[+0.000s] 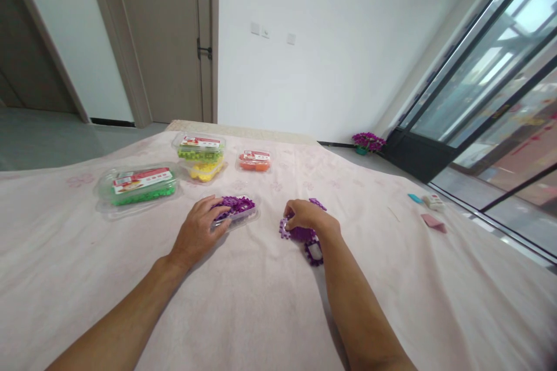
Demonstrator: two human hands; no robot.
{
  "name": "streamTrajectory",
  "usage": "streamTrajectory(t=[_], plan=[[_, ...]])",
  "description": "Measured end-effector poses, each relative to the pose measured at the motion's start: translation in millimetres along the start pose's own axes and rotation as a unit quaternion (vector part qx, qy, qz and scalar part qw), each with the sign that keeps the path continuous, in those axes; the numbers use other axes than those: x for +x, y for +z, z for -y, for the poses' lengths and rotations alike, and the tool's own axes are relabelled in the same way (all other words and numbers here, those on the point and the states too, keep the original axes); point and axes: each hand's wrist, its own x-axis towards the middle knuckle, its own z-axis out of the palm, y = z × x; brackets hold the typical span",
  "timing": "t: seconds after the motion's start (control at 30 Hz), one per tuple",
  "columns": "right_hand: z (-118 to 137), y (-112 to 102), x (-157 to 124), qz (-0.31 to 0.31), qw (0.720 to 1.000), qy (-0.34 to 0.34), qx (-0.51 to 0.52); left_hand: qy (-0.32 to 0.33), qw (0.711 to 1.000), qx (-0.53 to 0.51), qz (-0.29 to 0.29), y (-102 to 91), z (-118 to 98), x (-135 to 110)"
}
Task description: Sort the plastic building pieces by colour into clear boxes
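My left hand [202, 225] grips the near left side of a clear plastic box [243, 219], its fingers reaching over the rim. Purple toothed plastic pieces [238, 204] fill that open box. To its right, my right hand [302, 214] is bent down over a small group of loose purple pieces on the cloth. Its fingers pinch a light purple toothed piece [284, 229]. A dark purple frame-shaped piece [314, 253] lies just below that hand, and another purple piece [317, 203] sits beyond it. The hand and wrist hide part of the group.
Farther back stand clear boxes of green pieces [143, 192], lime pieces [200, 153], yellow pieces [206, 171] and orange pieces [255, 163]. The lime box rests on the yellow one. At right lie a blue item [415, 198], a white item [433, 202] and a pink item [434, 223].
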Motion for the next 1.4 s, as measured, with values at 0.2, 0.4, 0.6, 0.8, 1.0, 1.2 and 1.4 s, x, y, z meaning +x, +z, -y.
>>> streamTrajectory(t=[0.2,0.4,0.6,0.8,1.0,1.2,1.4], plan=[[-3.8,-3.7,1.6,-0.001,0.995,-0.039,0.094,-0.011,1.000,-0.012,0.000,-0.5,-0.1,-0.9],[-7.0,-3.8,17.8,-0.203,0.914,-0.082,0.341,0.006,0.999,-0.038,0.013,-3.5,-4.8,-1.2],[34.2,17.3,31.9,-0.172,0.806,-0.085,0.559,0.046,0.997,-0.052,0.033,-4.8,-8.0,-1.8],[50.6,30.1,39.3,-0.173,0.877,-0.069,0.443,0.060,0.996,-0.038,0.047,-2.4,-4.4,-2.8],[50.8,23.2,27.3,-0.297,0.923,-0.143,0.197,0.067,0.995,-0.028,0.062,-2.2,-2.8,-3.2],[70.3,25.2,17.5,-0.187,0.939,-0.277,0.075,0.065,0.996,-0.031,0.058,-3.8,-6.4,-1.2],[64.2,19.5,18.7,-0.145,0.955,-0.236,0.103,0.062,0.995,-0.025,0.067,-4.2,-6.3,-0.2]])
